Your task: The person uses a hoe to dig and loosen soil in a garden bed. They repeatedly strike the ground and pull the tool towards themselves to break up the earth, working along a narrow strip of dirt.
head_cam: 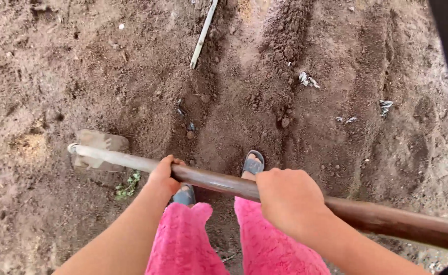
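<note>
An outdoor garden plot: loose brown tilled soil (56, 66) raked into furrows (285, 46), a small weed (128, 186), a hoe blade (97, 148) resting in the dirt.

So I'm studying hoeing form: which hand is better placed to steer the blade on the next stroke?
Probably the left hand: it grips the wooden handle nearer the hoe blade. The right hand holds farther back.

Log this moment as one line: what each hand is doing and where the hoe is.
left hand: grips hoe handle | right hand: grips handle | hoe blade: on soil, left of feet
</note>
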